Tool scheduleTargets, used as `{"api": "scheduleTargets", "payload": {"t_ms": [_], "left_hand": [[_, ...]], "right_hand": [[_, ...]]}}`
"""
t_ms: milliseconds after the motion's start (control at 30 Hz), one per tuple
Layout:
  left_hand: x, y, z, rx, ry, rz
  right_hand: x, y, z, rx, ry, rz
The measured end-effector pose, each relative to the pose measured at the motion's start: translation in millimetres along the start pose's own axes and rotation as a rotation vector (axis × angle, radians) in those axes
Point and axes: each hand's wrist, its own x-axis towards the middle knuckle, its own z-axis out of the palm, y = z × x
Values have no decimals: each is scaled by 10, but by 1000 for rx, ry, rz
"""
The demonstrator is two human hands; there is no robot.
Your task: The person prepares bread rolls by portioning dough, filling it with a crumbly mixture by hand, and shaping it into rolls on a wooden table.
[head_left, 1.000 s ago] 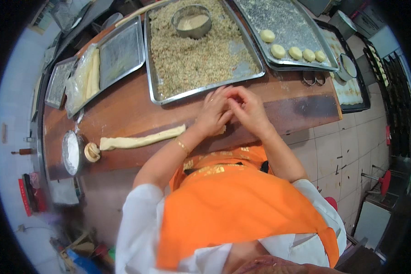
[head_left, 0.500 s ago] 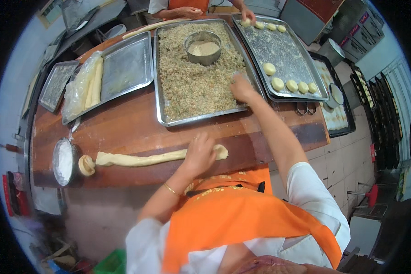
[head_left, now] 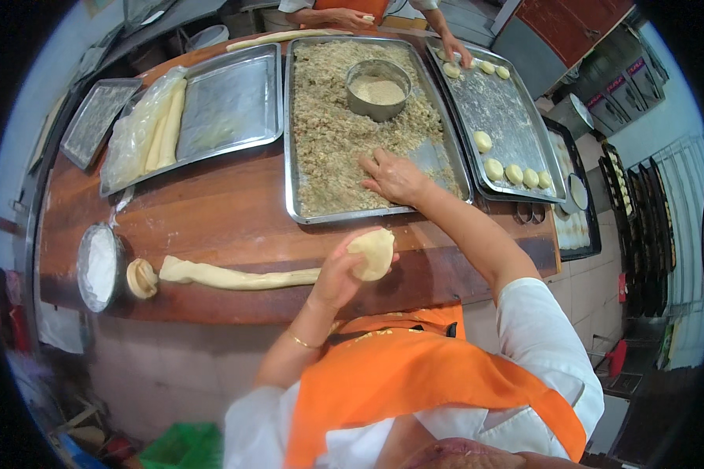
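My left hand [head_left: 339,271], over the near table edge, grips a thin pale round of dough [head_left: 374,254] held up in its fingers. Below it, a long rope of dough [head_left: 242,276] lies along the table, its right end behind my left hand. My right hand [head_left: 395,177] reaches into the large metal tray [head_left: 292,184] of crumbly, greenish-brown filling [head_left: 328,144]. Its fingers are spread against the filling, beside a patch of bare tray bottom. A round metal tin [head_left: 379,108] with pale crumbs stands in the filling farther back.
At left are a flour bowl [head_left: 100,268], a coiled dough piece [head_left: 141,278] and a tray [head_left: 278,94] with plastic-covered dough ropes [head_left: 165,129]. A floured tray [head_left: 497,109] at right carries dough balls [head_left: 514,173]. Across the table, another person's hand [head_left: 456,51] reaches over that tray.
My left hand has lifted a flat dough round from the right end of the rope. My right hand has moved left and nearer in the filling, its fingers now spread.
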Motion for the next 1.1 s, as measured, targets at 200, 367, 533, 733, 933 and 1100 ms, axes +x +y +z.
{"api": "scheduleTargets", "payload": {"t_ms": [200,367,533,733,933,1100], "left_hand": [[36,-60,-64,-77,-38,25],[-34,22,-88,-72,-24,60],[-74,20,-170,-114,52,104],[-76,11,-55,-128,41,82],[-130,-34,-48,-141,45,79],[-155,-75,-81,-160,65,80]], "right_hand": [[99,181,207,56,55,-4],[146,551,316,1062,204,575],[223,97,-141,1604,340,695],[160,215,-24,1261,397,683],[128,225,-39,1624,415,688],[136,22,-199,1880,437,726]]}}
